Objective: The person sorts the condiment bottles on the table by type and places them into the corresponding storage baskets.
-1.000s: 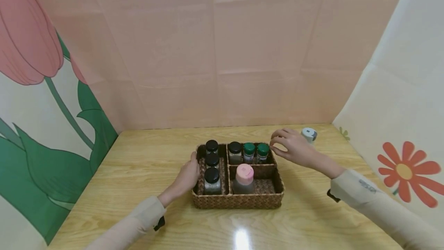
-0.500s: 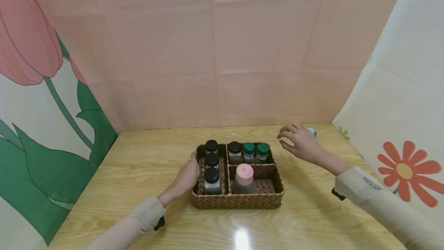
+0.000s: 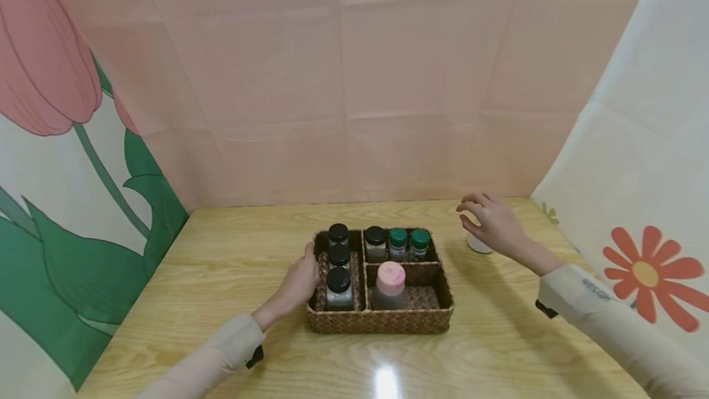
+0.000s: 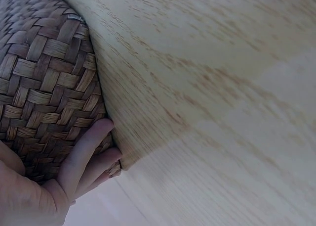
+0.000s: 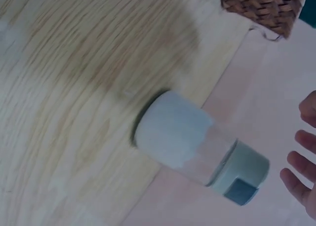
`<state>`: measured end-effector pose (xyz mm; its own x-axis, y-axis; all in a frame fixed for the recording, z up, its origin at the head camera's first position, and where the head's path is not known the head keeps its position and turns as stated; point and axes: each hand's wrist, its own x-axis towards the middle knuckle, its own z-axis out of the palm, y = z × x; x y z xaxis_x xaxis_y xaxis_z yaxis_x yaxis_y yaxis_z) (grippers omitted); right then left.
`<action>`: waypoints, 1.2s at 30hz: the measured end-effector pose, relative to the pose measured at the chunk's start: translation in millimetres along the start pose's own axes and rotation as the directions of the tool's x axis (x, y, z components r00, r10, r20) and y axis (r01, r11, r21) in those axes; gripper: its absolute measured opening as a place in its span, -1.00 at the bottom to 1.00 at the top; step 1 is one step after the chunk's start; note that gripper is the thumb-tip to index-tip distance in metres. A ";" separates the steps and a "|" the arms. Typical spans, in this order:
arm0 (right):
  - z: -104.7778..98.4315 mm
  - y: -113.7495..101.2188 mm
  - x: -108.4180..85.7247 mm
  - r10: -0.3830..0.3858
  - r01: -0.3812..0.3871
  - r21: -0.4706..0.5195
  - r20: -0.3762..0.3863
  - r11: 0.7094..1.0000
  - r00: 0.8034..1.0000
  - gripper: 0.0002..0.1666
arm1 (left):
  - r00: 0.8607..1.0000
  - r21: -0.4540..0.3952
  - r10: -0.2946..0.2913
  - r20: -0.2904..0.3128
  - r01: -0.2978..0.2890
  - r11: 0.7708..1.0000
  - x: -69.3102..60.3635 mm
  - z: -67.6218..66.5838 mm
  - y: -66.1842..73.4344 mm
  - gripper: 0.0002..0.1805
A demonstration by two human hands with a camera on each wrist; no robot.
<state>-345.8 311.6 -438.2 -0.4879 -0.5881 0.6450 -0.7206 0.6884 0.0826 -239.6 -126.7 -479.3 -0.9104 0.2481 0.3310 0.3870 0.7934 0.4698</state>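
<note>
A brown woven basket [image 3: 382, 321] with compartments stands on the table. My left hand [image 3: 298, 279] grips its left wall; in the left wrist view the fingers [image 4: 81, 154] lie against the woven outside. To the right of the basket my right hand [image 3: 495, 226] hangs in the air, fingers loosely bent and holding nothing. Behind and below that hand stands a clear jar of white contents [image 5: 173, 129] with a pale grey-green cap [image 5: 244, 166]. Only its lower part [image 3: 479, 244] shows in the head view; the hand hides the rest.
Black-lidded jars [image 3: 338, 279] line the basket's left compartment. At the back right sit a black-lidded jar [image 3: 375, 244] and two green-lidded jars [image 3: 419, 240]. A pink-capped bottle [image 3: 391, 279] is in the front right compartment. Printed cloths [image 3: 645, 273] border the wooden table [image 3: 238, 263].
My right hand has moved rightward, away from the basket's back right corner and over in front of the jar of white contents. The left hand and the basket have stayed put.
</note>
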 end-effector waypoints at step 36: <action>-6.7 14.8 -29.1 0.517 -0.513 -0.080 0.224 0.855 0.826 -0.37 | 0.999 -0.037 -0.045 0.029 0.046 0.998 0.4 -1.8 3.3 -0.53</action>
<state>-339.0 341.8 -450.7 -0.8861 -0.2250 0.4053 -0.3261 0.9239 -0.2000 -238.5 -125.0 -476.1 -0.9307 0.2285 0.2858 0.3501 0.7829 0.5143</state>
